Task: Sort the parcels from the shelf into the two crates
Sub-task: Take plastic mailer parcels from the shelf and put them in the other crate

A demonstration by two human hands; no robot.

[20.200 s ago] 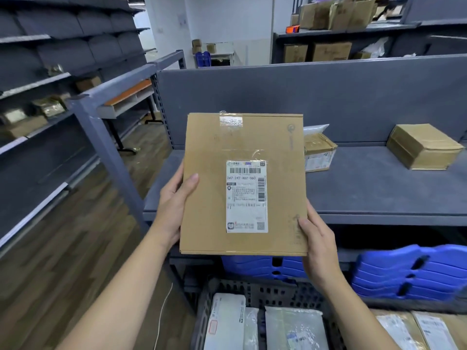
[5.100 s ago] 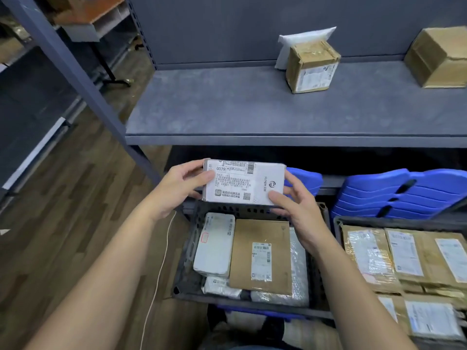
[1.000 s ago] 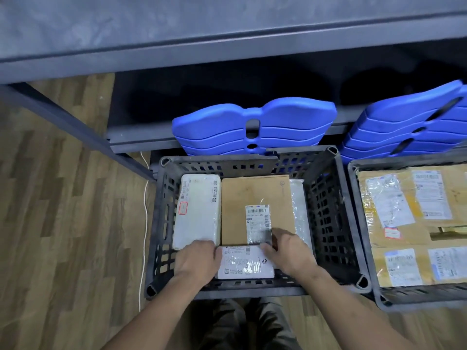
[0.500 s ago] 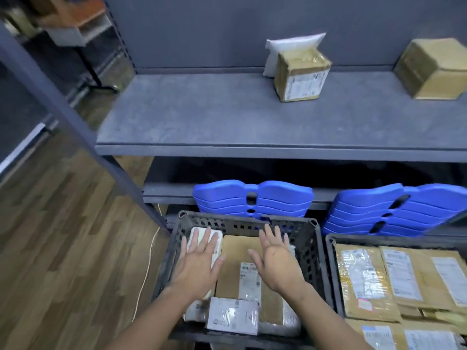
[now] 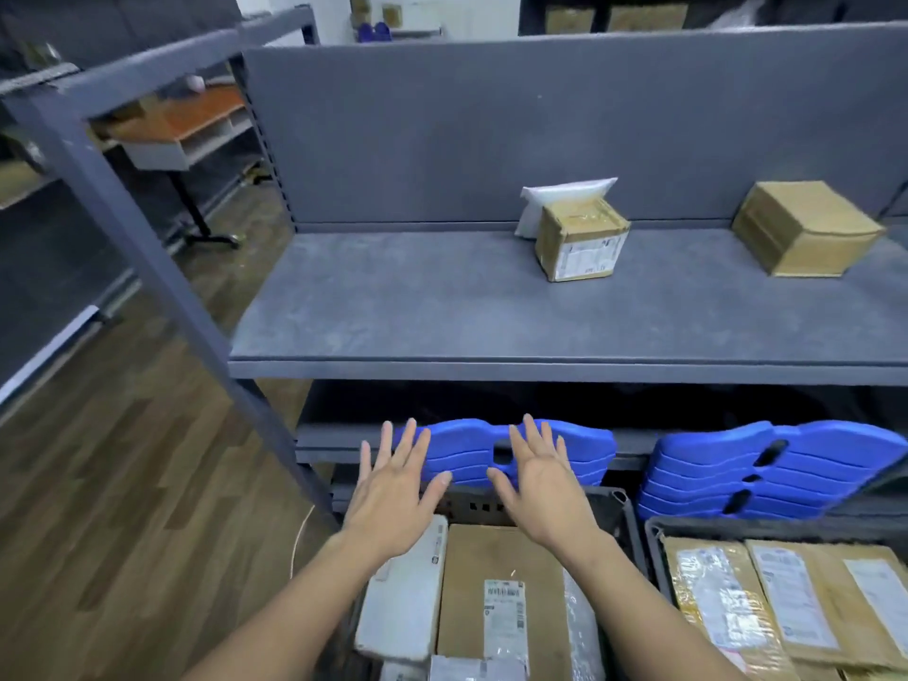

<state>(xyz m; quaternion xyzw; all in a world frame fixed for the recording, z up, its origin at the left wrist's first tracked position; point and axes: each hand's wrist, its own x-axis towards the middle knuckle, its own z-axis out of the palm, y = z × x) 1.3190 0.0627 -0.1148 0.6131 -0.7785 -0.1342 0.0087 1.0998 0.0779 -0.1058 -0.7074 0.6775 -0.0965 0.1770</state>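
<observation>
Matte grey shelf (image 5: 442,307) carries a boxy cardboard parcel (image 5: 581,240); left hand (image 5: 393,503) and right hand (image 5: 545,489) hover, fingers wide, empty.

Wood-plank floor (image 5: 113,493), orange-topped desk (image 5: 196,118), white far wall (image 5: 484,14)

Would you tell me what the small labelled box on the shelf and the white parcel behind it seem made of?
The small brown labelled box looks like matte cardboard, with glossy tape on top. The white parcel behind it is probably a smooth plastic mailer, given its limp edge.
</observation>
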